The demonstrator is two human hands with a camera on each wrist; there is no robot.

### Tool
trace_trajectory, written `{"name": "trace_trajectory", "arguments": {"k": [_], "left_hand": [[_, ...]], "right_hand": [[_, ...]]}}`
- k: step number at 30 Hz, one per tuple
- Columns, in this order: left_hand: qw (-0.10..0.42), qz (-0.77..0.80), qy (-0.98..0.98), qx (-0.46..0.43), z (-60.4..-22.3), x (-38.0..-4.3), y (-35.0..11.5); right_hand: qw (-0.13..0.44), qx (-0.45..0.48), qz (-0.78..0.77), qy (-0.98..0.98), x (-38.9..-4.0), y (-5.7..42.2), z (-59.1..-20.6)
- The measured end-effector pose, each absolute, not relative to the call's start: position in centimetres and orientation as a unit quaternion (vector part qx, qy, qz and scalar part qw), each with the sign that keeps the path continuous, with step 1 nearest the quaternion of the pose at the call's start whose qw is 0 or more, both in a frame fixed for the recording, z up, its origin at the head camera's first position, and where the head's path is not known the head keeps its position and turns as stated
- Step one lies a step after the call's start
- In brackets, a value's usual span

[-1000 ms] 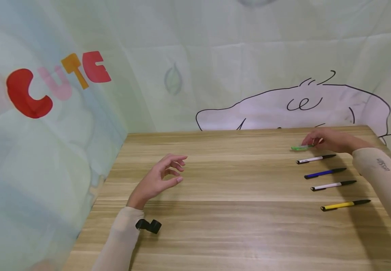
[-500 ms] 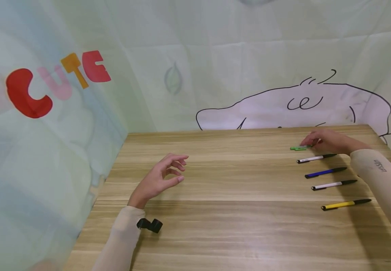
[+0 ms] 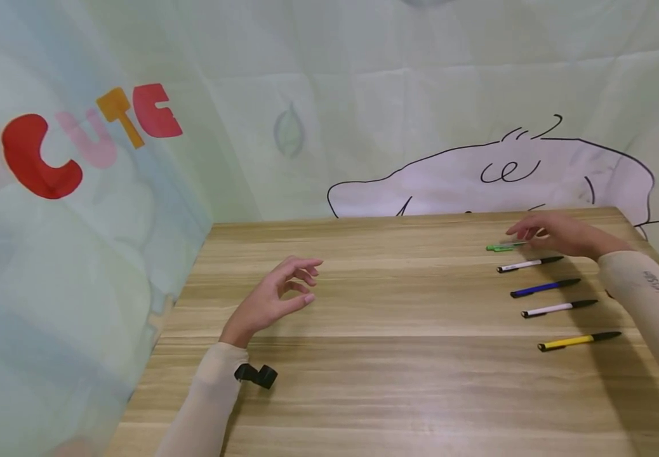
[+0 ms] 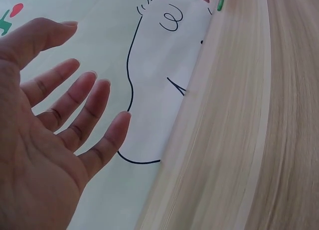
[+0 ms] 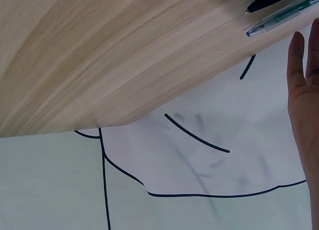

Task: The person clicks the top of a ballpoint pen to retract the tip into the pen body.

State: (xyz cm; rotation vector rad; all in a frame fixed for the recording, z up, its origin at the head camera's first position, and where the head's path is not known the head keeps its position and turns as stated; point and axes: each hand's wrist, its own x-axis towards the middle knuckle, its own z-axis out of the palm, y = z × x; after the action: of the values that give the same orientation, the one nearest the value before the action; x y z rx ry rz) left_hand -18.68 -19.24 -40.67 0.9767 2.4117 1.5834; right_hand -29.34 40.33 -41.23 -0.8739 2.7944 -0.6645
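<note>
Over the far right of the table, my right hand [image 3: 560,233] hovers above a green-ended clear pen [image 3: 498,247] lying on the wood. In the right wrist view its fingers [image 5: 296,60] look extended and apart from the pen [image 5: 284,18]. Below it lie a white pen [image 3: 518,266], a blue pen [image 3: 541,289], another white pen [image 3: 549,310] and a yellow pen [image 3: 569,343], roughly parallel, with black tips pointing right. My left hand [image 3: 269,295] hangs over the left part of the table, fingers loosely bent, holding nothing; the left wrist view shows its bare palm [image 4: 40,160].
The wooden table [image 3: 386,381] ends at a back edge against a printed cloth [image 3: 364,127] with a line drawing. Another cloth side with coloured letters [image 3: 129,117] runs along the left. A black strap piece [image 3: 258,376] sits at the left wrist.
My right hand's fingers have let go of the green-ended pen and risen slightly, leaving it on the table. The left hand has drifted a little to the right. The other pens stay put.
</note>
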Motion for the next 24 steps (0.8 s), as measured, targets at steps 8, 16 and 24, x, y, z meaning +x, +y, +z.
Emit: {"name": "trace_trajectory", "arguments": {"k": [8,16,24], "left_hand": [[0.048,0.519,0.789,0.324,-40.8,-19.0,-19.2],[0.047,0.519,0.788,0.328,-40.5,-19.0,-19.1],[0.046,0.524,0.783,0.332,-40.3,-19.3,-19.0]], "right_hand": [[0.102,-0.228,-0.280,0.927,-28.4,40.7,-40.9],[0.124,-0.183,-0.327,0.919,-27.0,40.7,-41.1],[0.127,-0.177,-0.328,0.919,-26.3,40.8,-42.0]]}}
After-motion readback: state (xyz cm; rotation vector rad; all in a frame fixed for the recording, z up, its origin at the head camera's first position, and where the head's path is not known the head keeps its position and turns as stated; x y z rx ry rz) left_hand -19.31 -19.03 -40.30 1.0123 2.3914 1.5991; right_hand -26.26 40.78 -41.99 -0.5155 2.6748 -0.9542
